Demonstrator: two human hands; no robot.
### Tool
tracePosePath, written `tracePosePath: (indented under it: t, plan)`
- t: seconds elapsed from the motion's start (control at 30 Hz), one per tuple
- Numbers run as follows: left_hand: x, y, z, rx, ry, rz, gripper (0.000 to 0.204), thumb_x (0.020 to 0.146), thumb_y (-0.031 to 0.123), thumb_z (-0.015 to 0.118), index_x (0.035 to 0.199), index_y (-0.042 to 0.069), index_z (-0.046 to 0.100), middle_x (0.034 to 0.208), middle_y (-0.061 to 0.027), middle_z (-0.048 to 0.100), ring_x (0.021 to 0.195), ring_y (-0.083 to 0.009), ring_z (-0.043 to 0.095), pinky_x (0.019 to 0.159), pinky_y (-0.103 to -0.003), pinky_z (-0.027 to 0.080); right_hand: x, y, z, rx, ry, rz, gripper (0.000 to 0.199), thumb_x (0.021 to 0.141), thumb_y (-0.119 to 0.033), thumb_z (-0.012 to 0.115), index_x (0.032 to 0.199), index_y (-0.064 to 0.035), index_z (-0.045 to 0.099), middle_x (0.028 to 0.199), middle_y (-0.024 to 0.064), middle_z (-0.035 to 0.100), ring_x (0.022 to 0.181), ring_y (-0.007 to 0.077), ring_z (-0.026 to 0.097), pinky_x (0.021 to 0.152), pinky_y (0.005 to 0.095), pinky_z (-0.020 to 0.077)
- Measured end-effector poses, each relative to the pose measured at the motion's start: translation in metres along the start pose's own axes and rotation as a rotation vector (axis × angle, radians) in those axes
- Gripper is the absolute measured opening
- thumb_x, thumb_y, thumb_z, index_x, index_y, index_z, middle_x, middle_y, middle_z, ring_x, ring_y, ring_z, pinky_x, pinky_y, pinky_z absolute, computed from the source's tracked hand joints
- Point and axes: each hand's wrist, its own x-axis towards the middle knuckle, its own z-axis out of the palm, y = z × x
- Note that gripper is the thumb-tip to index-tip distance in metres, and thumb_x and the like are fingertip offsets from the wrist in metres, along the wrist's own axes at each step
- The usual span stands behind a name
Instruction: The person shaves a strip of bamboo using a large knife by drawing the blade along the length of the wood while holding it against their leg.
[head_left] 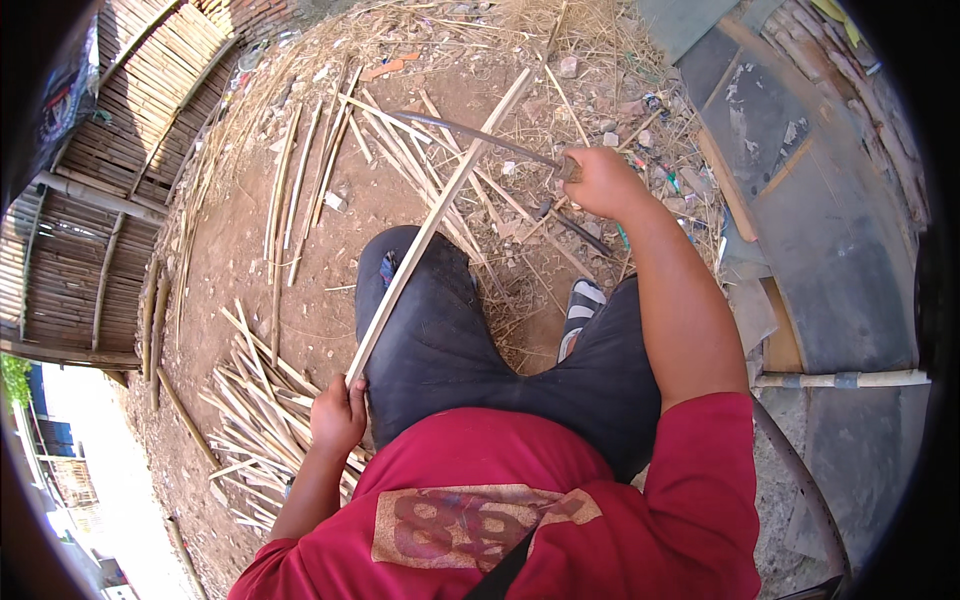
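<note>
The left hand is gripping a bamboo strip with curled fingers; the right hand is clenching a knife against it. Finished strips are piling up beside the left knee, and trimming appears midway.

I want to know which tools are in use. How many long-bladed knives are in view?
1. The long curved knife is gripped in the right hand, its blade crossing the bamboo strip that the left hand holds. Others may lie hidden among the litter.

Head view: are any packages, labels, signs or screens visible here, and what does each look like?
Printed patch: on the chest of the person's red shirt, bottom centre; tan rectangle with dark red shapes.
Small litter scraps: on the dirt right of the right hand; colourful, too small to tell.
No signs or screens.
</note>
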Motion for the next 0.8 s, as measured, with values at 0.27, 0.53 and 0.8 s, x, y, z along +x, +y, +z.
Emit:
tracePosePath:
  t: [0.27, 0.53, 0.8]
  plan:
    - [0.001, 0.003, -0.008, -0.039, -0.054, 0.001, 0.038, 0.104, 0.033, 0.053, 0.087, -0.001, 0.052, 0.068, -0.0277, 0.060, 0.068, -0.0519, 0.060, 0.061, -0.057, 0.044, -0.011, -0.029, 0.016, -0.216, -0.109, -0.267, 0.035, 0.078, -0.021, 0.075, 0.110, -0.0087, 0.069, 0.097, 0.0199, 0.071, 0.096, 0.0410, 0.068, 0.082, 0.0499, 0.0546]
    - [0.004, 0.003, -0.015, -0.032, -0.036, 0.020, 0.036, 0.103, 0.033, 0.056, 0.086, 0.001, 0.052, 0.068, -0.0262, 0.062, 0.066, -0.0505, 0.060, 0.060, -0.056, 0.045, 0.013, 0.034, 0.007, 0.009, 0.169, 0.186, 0.031, 0.084, -0.024, 0.072, 0.110, -0.0079, 0.070, 0.099, 0.0205, 0.071, 0.096, 0.0390, 0.069, 0.082, 0.0495, 0.0543]
    - [0.002, 0.002, -0.008, 0.010, -0.029, 0.002, 0.035, 0.103, 0.034, 0.057, 0.087, 0.002, 0.053, 0.068, -0.0259, 0.062, 0.067, -0.0503, 0.062, 0.060, -0.058, 0.046, -0.009, -0.019, 0.012, -0.238, -0.004, -0.287, 0.023, 0.079, -0.019, 0.074, 0.098, -0.0087, 0.067, 0.088, 0.0168, 0.070, 0.089, 0.0384, 0.069, 0.079, 0.0495, 0.0539]
